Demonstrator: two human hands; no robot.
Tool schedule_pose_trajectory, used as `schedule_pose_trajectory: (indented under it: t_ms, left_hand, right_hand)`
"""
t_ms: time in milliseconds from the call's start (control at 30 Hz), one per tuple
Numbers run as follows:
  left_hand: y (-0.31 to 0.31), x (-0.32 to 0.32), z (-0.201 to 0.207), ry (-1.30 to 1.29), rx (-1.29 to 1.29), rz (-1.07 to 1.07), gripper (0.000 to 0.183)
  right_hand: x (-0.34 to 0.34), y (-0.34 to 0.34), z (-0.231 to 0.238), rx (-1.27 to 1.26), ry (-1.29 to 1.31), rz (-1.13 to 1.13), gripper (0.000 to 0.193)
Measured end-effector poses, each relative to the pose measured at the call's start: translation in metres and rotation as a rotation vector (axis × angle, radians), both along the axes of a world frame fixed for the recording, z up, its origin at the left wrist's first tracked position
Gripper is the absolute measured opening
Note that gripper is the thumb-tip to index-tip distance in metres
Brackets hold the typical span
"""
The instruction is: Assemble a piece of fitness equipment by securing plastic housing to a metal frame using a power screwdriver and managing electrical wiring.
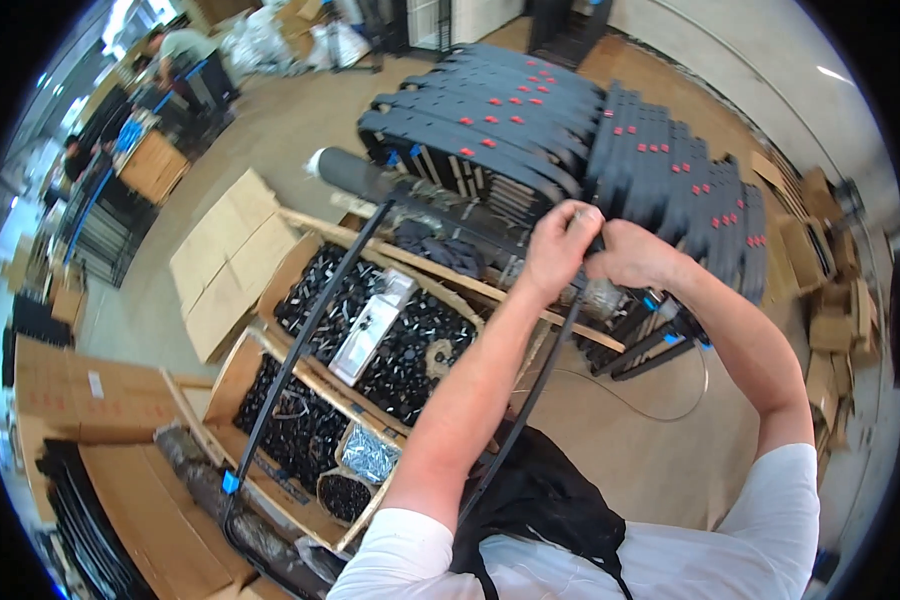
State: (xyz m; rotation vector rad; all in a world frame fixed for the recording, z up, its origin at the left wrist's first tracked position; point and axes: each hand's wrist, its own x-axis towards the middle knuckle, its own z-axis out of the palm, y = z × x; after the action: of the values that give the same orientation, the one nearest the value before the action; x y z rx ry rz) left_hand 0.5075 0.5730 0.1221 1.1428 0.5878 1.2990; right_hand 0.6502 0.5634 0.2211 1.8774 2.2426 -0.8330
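Dark grey panels [480, 110] with red clips stand stacked ahead of you. Your thin black frame [338, 283] slants over a box [295, 262] of small black parts. Your left hand [560, 248] and right hand [638, 256] meet at its far-right corner, fingers curled in; I cannot tell what they grip. A blue clip [231, 482] marks its near-left end.

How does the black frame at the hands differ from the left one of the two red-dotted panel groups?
The black frame is one slim outline; the panel group is many units packed together. The frame bears a blue piece near its lower-left corner; the panel group shows red pieces along its top. Both are dark.
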Motion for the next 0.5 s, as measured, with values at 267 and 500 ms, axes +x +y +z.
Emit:
schedule_pose_trajectory:
  t_ms: [267,500]
  left_hand:
    - [0.121,-0.204,0.008,0.071,-0.139,0.440,0.025]
    - [0.176,-0.270,-0.023,-0.040,-0.227,0.535,0.029]
  right_hand:
    - [-0.202,0.163,-0.015,-0.016,0.164,0.298,0.030]
    - [-0.278,0.223,-0.032,-0.033,0.142,0.364,0.025]
